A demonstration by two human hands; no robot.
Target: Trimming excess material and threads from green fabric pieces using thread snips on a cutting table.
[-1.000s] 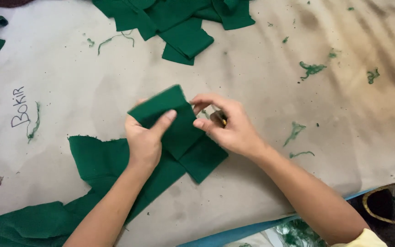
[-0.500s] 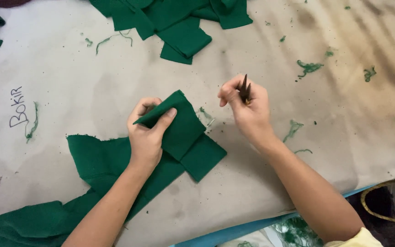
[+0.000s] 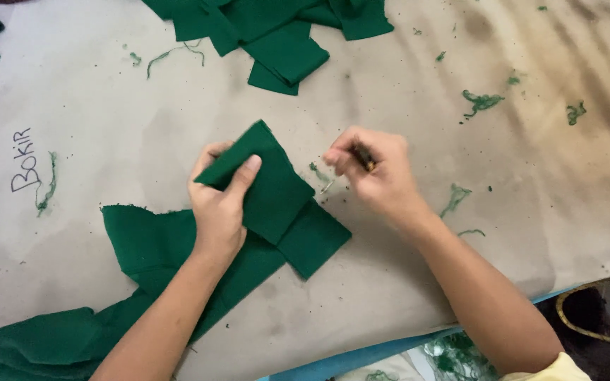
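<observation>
On the stained table (image 3: 107,106), left hand (image 3: 218,204) fingers pinch folded green cloth (image 3: 270,190); right hand (image 3: 375,173) clamps small snips (image 3: 363,155).

This looks like a garment or tailoring workshop. The worn, stained surface (image 3: 107,106) is littered with green thread scraps (image 3: 481,102) and lint (some handwriting is scrawled on it too), a pile of cut green fabric pieces (image 3: 277,28) lies at its far edge, and more green cloth (image 3: 150,247) trails off nearby.
</observation>
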